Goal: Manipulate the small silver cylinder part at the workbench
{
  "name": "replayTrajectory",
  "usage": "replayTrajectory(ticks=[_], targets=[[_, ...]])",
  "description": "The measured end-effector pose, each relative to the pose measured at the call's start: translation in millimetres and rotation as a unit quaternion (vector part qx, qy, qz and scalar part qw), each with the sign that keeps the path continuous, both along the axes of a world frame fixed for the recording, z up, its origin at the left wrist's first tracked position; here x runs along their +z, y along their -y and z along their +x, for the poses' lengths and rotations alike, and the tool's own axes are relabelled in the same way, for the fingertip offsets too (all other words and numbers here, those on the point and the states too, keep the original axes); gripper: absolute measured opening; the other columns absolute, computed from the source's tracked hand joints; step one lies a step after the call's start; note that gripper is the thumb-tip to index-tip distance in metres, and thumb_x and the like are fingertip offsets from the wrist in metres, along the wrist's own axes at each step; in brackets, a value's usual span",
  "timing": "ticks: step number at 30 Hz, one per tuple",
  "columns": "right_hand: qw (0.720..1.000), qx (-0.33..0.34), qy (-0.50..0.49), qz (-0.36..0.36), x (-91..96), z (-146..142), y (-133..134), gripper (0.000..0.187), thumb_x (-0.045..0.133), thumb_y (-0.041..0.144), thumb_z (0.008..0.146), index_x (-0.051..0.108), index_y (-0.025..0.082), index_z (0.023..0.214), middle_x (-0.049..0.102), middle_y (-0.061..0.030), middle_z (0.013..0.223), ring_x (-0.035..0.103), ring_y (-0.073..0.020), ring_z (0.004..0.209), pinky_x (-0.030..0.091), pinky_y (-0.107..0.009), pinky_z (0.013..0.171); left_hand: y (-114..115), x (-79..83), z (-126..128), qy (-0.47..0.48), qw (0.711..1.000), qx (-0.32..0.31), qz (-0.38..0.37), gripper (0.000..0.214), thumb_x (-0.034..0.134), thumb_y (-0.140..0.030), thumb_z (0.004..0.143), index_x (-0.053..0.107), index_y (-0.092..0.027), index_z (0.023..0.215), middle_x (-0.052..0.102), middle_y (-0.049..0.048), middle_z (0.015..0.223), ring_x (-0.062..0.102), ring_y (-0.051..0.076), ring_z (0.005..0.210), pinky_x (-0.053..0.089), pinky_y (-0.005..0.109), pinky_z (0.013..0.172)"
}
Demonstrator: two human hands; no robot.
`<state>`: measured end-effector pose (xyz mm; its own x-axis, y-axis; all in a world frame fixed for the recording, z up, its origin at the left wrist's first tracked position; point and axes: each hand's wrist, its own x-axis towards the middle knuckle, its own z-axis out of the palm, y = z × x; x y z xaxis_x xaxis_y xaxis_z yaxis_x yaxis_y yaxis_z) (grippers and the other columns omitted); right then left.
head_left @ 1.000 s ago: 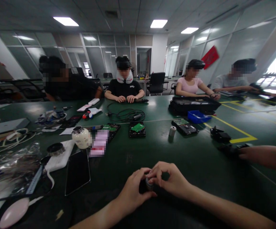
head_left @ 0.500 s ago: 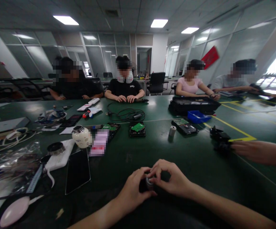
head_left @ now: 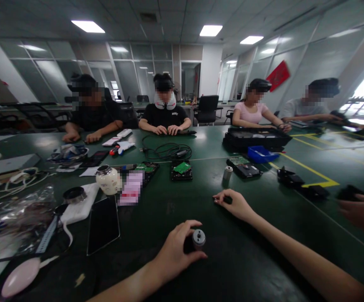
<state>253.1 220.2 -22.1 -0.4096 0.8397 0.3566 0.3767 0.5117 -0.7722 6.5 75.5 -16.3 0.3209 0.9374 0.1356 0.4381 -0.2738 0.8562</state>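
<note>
Tablet (head_left: 103,224) lies on the worker's side of the jar (head_left: 107,184). Left hand (head_left: 176,246), right of the jar and nearer the worker: grasping 1 upright cylinder (head_left: 199,239) between thumb and fingers. A 2nd cylinder (head_left: 227,173) stands well right of the jar. Right hand (head_left: 234,203), also well right of the jar: fingertips drawn together; from here, I cannot tell whether they pinch anything.

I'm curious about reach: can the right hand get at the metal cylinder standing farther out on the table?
Probably yes: the right hand is near the farther metal cylinder, with bare green tabletop between them. Whether it already pinches something small is unclear.
</note>
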Motion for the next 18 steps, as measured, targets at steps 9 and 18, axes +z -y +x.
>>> replayTrajectory(ticks=[9,18], targets=[[1.0,0.016,-0.021,-0.008,9.6,-8,12,0.024,0.068,0.03,0.079,0.058,0.018,0.061,0.073,-0.0082,0.085,0.07,-0.0246,0.096,0.052,-0.041,0.088,2,2.7,0,0.012,1.0,0.002,-0.016,0.065,0.084,-0.029,0.066,0.052,-0.026,0.123,0.065,0.0073,0.12,0.064,0.026,0.107,0.047,0.042,0.096],[0.98,0.185,-0.073,0.001,49.4,-51,88,0.026,0.07,0.02,0.08,0.057,0.02,0.058,0.073,-0.0043,0.081,0.068,-0.0194,0.086,0.053,-0.035,0.079,0,-4.1,1,-0.009,0.999,0.016,0.027,0.062,0.084,-0.029,0.065,0.055,-0.024,0.119,0.064,0.0071,0.119,0.061,0.026,0.108,0.048,0.04,0.095]])
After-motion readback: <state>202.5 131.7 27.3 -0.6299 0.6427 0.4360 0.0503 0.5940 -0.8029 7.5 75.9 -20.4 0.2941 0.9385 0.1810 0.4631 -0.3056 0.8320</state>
